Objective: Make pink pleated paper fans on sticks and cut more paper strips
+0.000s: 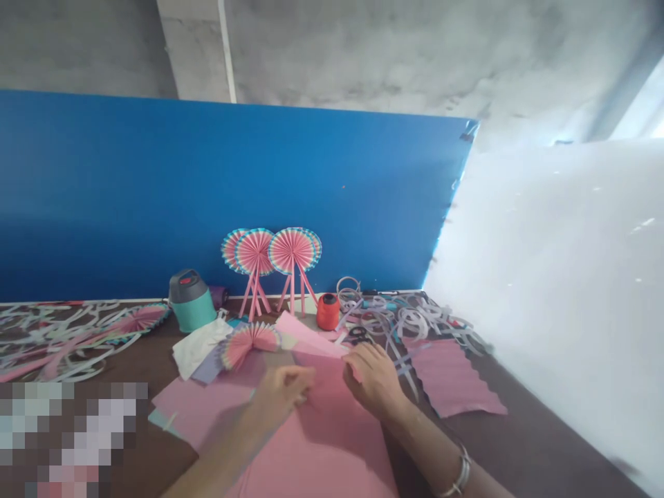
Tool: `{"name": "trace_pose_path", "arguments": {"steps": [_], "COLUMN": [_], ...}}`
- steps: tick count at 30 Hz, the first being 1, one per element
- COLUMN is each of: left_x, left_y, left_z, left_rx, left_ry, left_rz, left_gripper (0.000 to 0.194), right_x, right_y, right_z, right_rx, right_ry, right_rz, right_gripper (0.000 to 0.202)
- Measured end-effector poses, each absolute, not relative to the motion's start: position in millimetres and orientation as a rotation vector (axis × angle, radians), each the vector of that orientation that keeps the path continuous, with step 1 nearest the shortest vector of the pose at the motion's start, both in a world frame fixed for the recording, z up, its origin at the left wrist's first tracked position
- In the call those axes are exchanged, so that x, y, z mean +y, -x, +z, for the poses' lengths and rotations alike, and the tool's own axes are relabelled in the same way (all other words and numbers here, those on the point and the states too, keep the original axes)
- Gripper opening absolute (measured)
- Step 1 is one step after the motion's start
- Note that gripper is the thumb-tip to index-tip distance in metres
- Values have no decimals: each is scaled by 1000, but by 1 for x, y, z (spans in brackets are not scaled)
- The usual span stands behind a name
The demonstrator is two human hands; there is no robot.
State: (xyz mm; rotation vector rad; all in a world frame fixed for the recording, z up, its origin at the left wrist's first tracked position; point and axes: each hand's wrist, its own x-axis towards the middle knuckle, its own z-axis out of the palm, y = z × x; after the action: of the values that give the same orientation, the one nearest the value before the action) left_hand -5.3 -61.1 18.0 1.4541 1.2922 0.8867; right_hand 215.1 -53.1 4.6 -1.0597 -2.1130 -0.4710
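Large pink paper sheets [321, 456] lie in front of me on the brown table. Above them, my left hand [283, 395] is closed in a pinch, slightly blurred; whatever its fingertips hold is too small to make out. My right hand [374, 382] has its fingers bent together at the right edge of the sheets, by the end of a folded pink paper piece [306, 333]. What lies between those fingers is hidden. A half-spread pleated paper fan [252, 344] sits just beyond my left hand. Black scissors [359, 335] lie behind my right hand.
Round pink fans [293, 250] on sticks stand against the blue partition [155, 194]. A teal jug [191, 304] and a red thread spool [328, 312] are at the back. Paper strips [415, 319] tangle at both sides. A pleated pink sheet [456, 379] lies right, near the white wall.
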Motion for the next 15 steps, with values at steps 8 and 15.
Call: {"name": "trace_pose_path", "arguments": {"steps": [8, 15], "left_x": [-76, -44], "left_y": [-45, -1], "left_z": [17, 18], "left_rx": [1186, 1336], "left_ry": [-713, -896], "left_rz": [1134, 1524], "left_gripper": [35, 30], "right_x": [-64, -44], "right_y": [-201, -240], "right_z": [0, 1], "right_rx": [-2191, -2066], "right_ry": [880, 1101], "right_rz": [-703, -662], "right_gripper": [22, 27]}}
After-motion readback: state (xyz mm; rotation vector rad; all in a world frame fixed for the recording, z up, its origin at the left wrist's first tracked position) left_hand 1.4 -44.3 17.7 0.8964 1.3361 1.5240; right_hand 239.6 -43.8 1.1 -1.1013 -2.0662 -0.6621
